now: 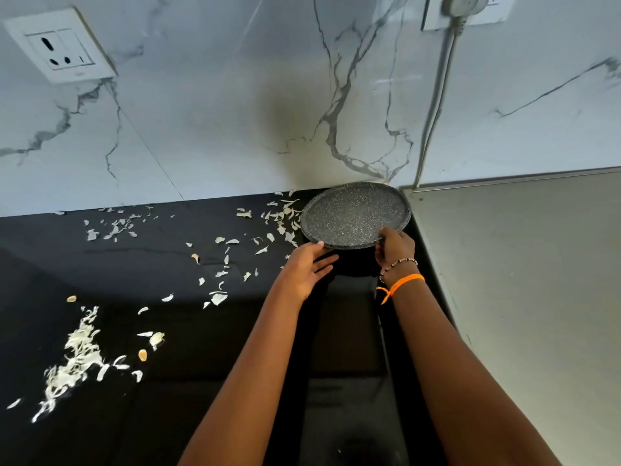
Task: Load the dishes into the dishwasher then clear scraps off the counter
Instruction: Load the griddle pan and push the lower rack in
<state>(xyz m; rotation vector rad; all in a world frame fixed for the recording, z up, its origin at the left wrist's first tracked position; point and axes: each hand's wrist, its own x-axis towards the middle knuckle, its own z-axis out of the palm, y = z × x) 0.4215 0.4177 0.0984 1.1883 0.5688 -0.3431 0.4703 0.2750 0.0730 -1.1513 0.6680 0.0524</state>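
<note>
A round dark speckled plate [353, 213] lies at the back of the black counter [168, 331], close to the marble wall. My right hand [395, 247] grips its near right rim, thumb on top. My left hand [307, 267] has straight fingers touching the near left rim from below. Pale vegetable scraps [279, 216] lie scattered just left of the plate. More scraps are strewn across the counter, with a shredded pile [74, 358] at the front left.
A grey appliance top [521, 280] adjoins the counter on the right. A white cable [433, 112] runs down the marble wall from a plugged socket [460, 8]. Another wall socket [60, 48] sits at the upper left.
</note>
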